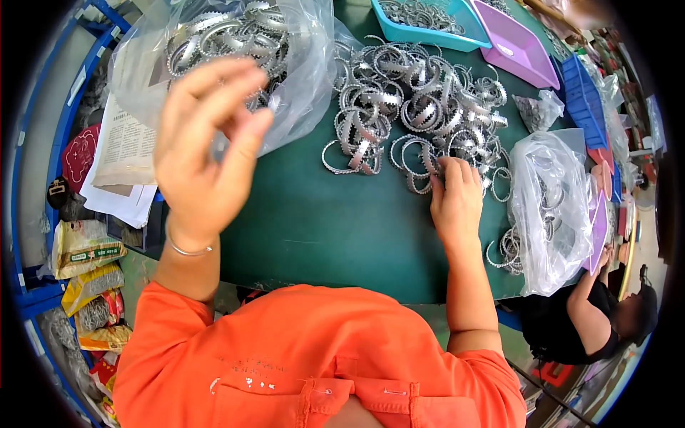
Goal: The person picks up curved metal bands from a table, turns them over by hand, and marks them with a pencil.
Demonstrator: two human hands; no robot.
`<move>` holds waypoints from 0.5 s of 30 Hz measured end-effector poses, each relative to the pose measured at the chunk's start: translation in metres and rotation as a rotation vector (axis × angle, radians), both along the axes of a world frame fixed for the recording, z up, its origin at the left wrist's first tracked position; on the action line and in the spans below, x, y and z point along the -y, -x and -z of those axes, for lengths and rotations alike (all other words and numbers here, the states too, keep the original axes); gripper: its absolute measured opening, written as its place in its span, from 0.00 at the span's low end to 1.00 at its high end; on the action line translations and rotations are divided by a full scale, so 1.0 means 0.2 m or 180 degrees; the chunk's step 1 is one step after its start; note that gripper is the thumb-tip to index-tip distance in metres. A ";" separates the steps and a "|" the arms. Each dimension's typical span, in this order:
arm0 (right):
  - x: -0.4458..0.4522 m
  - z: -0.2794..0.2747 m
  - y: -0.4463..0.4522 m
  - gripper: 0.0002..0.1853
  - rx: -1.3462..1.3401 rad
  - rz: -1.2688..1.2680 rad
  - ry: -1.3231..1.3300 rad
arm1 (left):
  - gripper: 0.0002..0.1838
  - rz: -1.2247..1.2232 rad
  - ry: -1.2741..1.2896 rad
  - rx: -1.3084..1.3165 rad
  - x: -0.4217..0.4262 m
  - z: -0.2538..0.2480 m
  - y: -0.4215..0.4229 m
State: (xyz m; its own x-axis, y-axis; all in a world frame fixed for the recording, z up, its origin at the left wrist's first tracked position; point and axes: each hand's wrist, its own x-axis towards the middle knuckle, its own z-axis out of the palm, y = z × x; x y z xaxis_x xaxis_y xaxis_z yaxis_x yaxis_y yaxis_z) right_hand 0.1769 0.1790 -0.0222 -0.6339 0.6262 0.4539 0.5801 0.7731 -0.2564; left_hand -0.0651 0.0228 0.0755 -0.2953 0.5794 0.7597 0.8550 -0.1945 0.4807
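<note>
Silver metal rings with toothed edges [421, 107] lie in a loose heap on the green table [314, 235]. At the near edge of the heap, my right hand [459, 200] has its fingers curled down and closed on one of the rings; the fingertips are partly hidden among the metal. My left hand [207, 146] is raised, fingers bent and apart, with nothing visible in it. It is in front of a clear plastic bag [303, 93], which holds many more of the same rings [228, 39].
A turquoise tray [435, 39] with rings and a purple tray [524, 46] stand at the back. Another clear bag [546, 207] lies on the right, near loose rings [510, 250]. Printed papers [125, 146] are at left. Another person [592, 314] is at far right.
</note>
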 end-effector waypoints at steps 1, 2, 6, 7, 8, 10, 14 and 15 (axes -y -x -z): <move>-0.02 0.01 -0.01 0.08 0.0015 -0.0145 0.0007 | 0.13 0.0130 -0.0009 -0.0176 0.01 0.02 -0.02; -0.04 0.00 -0.02 0.08 0.0018 -0.0155 -0.0008 | 0.13 0.0249 -0.0026 -0.0353 0.02 0.05 -0.04; -0.07 -0.09 -0.03 0.01 -0.0727 -0.0061 0.0771 | 0.11 0.0891 0.0455 0.0263 0.05 0.16 -0.16; -0.07 -0.10 -0.03 0.01 -0.0874 -0.0094 0.0979 | 0.10 0.0995 0.0583 0.0466 0.06 0.20 -0.17; -0.07 -0.11 -0.02 0.02 -0.1020 -0.0125 0.1187 | 0.10 0.1067 0.0663 0.0516 0.06 0.22 -0.19; -0.07 -0.12 -0.02 0.02 -0.0908 -0.0233 0.1068 | 0.09 0.1146 0.0898 0.0804 0.07 0.26 -0.22; -0.06 -0.18 0.01 0.03 -0.0283 -0.0720 0.0389 | 0.08 0.1394 0.1094 0.1092 0.05 0.32 -0.27; -0.08 -0.18 0.02 0.04 -0.0188 -0.0636 0.0439 | 0.08 0.1407 0.1114 0.1094 0.05 0.33 -0.28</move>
State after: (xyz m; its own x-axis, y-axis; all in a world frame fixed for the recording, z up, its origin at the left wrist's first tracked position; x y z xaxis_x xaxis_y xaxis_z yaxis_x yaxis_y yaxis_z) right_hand 0.1726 0.1955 0.0133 -0.7263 0.5497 0.4126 0.4002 0.8263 -0.3964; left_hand -0.0090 0.0132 0.0104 -0.1651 0.8973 0.4093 0.5171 -0.2746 0.8107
